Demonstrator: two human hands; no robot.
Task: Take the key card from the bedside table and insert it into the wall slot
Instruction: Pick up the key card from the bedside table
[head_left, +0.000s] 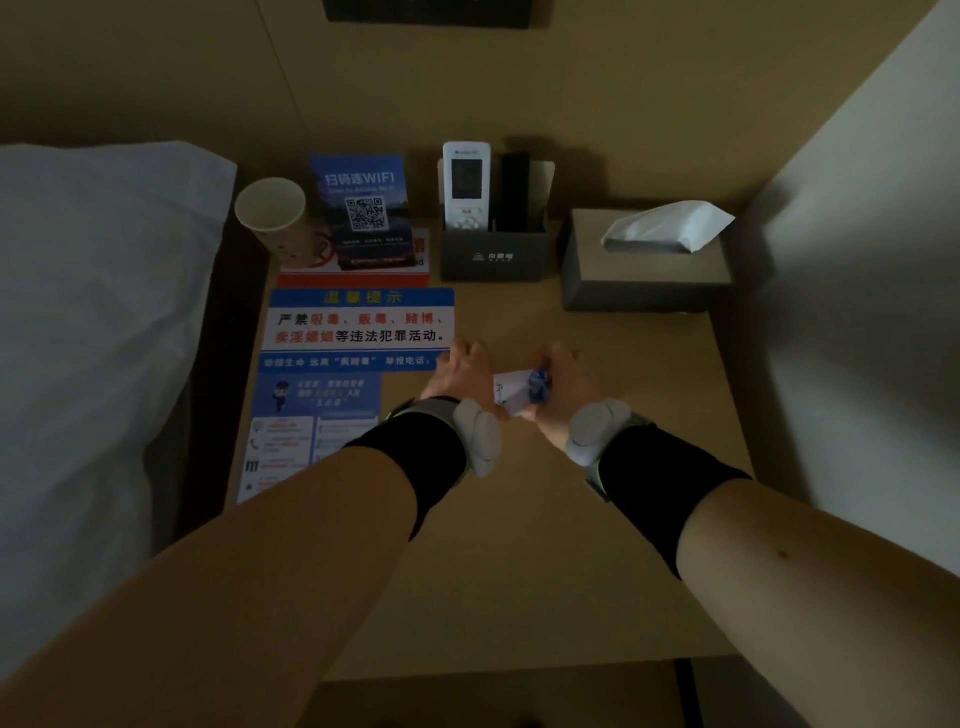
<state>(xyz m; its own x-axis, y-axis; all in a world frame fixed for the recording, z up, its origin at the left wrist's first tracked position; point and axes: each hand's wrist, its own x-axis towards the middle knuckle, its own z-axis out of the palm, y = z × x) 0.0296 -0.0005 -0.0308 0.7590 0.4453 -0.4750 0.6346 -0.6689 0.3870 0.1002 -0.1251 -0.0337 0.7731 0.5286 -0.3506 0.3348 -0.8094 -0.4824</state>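
A white key card (511, 395) with a blue printed patch sits between my two hands, just above the wooden bedside table (597, 545). My right hand (563, 387) curls its fingers around the card's right end. My left hand (465, 376) touches the card's left edge, palm down; whether it grips the card is hidden. Both wrists carry grey sensor bands over black cuffs. No wall slot is in view.
Printed notices (358, 325) cover the table's left side. At the back stand a paper cup (272, 218), a WiFi sign (363, 208), a remote holder (493, 254) and a tissue box (644, 270). A bed with a white pillow (93, 312) lies left; a wall (872, 260) rises right.
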